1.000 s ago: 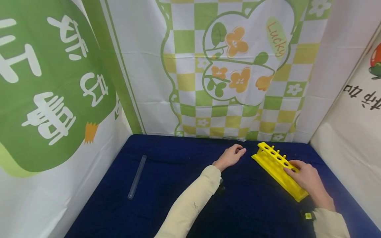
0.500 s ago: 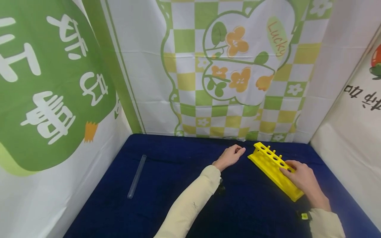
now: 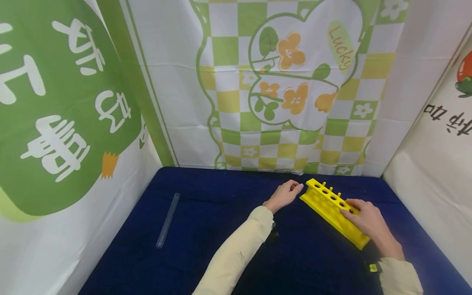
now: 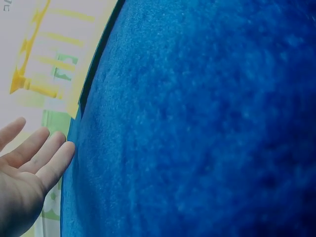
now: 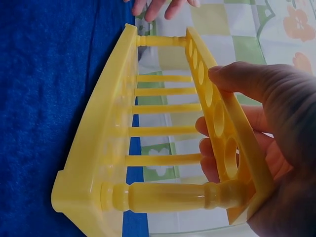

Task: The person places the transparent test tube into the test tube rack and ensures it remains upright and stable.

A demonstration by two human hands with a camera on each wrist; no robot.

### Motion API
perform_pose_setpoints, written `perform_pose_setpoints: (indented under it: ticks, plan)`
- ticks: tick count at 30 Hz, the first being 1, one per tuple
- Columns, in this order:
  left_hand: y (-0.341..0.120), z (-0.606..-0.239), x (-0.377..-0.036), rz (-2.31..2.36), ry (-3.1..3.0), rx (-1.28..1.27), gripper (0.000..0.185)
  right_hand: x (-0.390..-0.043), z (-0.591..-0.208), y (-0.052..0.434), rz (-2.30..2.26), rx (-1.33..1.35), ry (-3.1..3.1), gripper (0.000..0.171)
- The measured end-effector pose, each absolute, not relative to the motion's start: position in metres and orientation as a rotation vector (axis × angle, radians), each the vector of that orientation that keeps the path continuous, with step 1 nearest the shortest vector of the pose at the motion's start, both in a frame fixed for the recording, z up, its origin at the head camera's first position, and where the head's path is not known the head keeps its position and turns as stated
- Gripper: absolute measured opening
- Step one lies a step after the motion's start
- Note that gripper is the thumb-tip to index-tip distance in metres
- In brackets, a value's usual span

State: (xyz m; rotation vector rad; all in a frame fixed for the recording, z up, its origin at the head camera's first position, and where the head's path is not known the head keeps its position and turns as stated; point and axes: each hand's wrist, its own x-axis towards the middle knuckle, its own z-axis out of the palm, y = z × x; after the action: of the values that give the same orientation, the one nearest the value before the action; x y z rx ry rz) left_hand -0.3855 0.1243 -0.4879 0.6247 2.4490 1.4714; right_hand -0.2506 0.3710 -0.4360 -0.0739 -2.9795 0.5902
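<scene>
A yellow test tube rack (image 3: 333,213) stands at the right of the table, slanting from back left to front right. My right hand (image 3: 368,219) grips its top bar near the front end; the right wrist view shows the thumb (image 5: 237,76) on one side of the holed bar and fingers curled round the other. Just off the rack's far end is my left hand (image 3: 283,195), holding nothing. In the left wrist view its fingers (image 4: 57,158) are spread and relaxed, with the rack (image 4: 54,37) beyond them. A clear glass test tube (image 3: 168,221) lies on the left side.
Dark blue cloth (image 3: 206,229) covers the table. A white and green printed curtain (image 3: 228,98) hangs along the back edge, with further printed sheets at left and right. The left sleeve (image 3: 232,254) crosses the front middle.
The rack has moved left in my right hand's grip, bringing its far end closer to my left hand. My left hand and the test tube stay almost where they were.
</scene>
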Motion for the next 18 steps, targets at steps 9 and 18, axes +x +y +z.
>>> perform_pose_setpoints:
  ticks: [9, 18]
  plan:
    - [0.132, -0.488, -0.387, 1.473, 2.452, 0.643, 0.056, -0.25, -0.437, 0.369, 0.582, -0.028, -2.97, 0.059]
    - [0.135, -0.488, -0.388, 1.511, 2.428, 0.675, 0.057, -0.251, -0.437, 0.363, 0.596, -0.026, -2.964, 0.058]
